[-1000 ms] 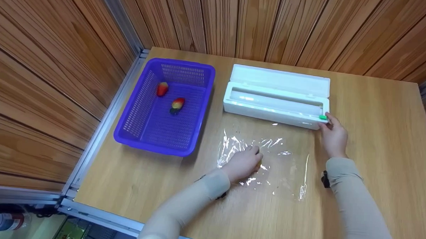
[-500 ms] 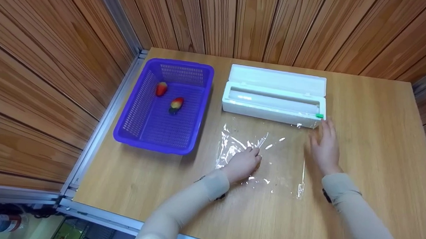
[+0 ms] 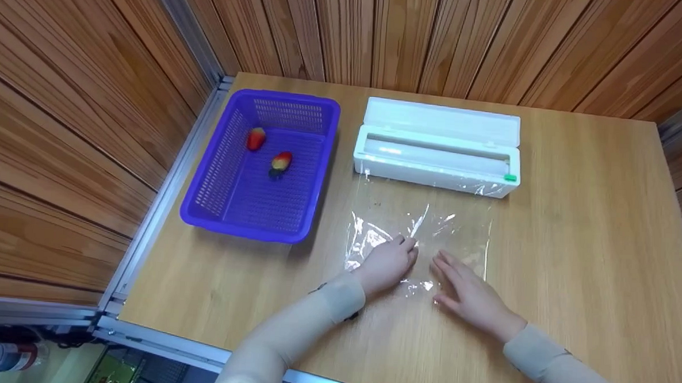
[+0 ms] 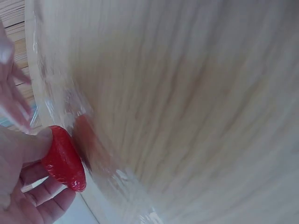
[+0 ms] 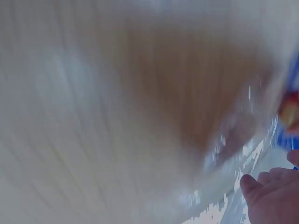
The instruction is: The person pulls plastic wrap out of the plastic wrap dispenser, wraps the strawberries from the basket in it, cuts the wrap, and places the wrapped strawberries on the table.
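My left hand (image 3: pixel 388 262) pinches a red strawberry (image 4: pixel 65 161) between thumb and fingers, low over a sheet of clear plastic wrap (image 3: pixel 373 233); from the head view the hand hides the fruit. Opposite it, my right hand (image 3: pixel 474 298) reaches in over the sheet's lower right part, fingers extended and holding nothing. In the right wrist view the right hand's fingertips (image 5: pixel 250 183) are beside shiny folds of the film. The wrap runs out from a white dispenser box (image 3: pixel 434 175) with its lid raised, a roll inside and a green slider (image 3: pixel 510 177) at its right end.
A purple basket (image 3: pixel 314 213) stands at the left, with two strawberries in it, one upper left (image 3: pixel 256 139) and one near the middle (image 3: pixel 280 163). Wood-panelled walls (image 3: pixel 416 39) border the table (image 3: pixel 581 236) behind and left, and a metal rail (image 3: pixel 162 195) follows its left edge.
My right hand has left the green slider and the box's right end, moving toward me and left over the wrap. My left hand has stayed nearly in place.
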The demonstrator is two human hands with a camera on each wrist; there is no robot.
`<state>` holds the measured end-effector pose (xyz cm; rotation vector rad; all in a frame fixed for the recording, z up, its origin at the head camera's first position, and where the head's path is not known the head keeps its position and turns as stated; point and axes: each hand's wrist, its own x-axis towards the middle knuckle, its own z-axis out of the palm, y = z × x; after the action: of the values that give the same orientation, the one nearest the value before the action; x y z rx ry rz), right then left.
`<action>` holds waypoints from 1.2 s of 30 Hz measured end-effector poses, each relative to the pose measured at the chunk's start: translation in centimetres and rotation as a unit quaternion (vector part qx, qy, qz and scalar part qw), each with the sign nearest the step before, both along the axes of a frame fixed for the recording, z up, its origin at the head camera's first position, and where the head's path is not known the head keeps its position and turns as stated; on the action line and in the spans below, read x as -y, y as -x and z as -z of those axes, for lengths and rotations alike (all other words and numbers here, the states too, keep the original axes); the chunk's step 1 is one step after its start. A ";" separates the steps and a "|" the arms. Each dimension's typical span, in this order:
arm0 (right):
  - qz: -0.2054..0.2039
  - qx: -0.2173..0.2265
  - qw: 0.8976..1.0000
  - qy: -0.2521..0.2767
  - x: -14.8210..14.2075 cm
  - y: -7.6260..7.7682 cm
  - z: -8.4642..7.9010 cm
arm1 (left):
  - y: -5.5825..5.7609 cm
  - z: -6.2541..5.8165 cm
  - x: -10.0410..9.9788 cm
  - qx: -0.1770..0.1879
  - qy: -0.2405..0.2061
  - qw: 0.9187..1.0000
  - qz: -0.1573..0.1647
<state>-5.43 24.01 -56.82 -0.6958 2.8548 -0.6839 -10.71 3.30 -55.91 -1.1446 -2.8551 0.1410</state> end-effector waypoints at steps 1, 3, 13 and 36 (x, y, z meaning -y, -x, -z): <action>-0.004 0.000 1.000 -0.002 0.0 -0.5 0.2 | 0.0 0.0 0.0 -0.002 0.001 1.000 0.001; -0.013 -0.005 1.000 -0.006 0.0 -1.3 0.5 | -0.1 0.1 0.2 -0.006 -0.001 1.000 0.005; -0.064 -0.111 0.990 -0.056 -0.1 -1.4 1.4 | 0.1 0.4 1.3 0.038 -0.064 0.997 0.021; -0.043 -0.024 0.998 -0.046 0.3 -0.2 -0.7 | -0.7 0.1 1.5 0.108 -0.099 0.989 0.002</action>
<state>-5.18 23.74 -56.09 -0.8248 2.8586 -0.5285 -10.04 1.76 -55.97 -1.1922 -2.9633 -0.2765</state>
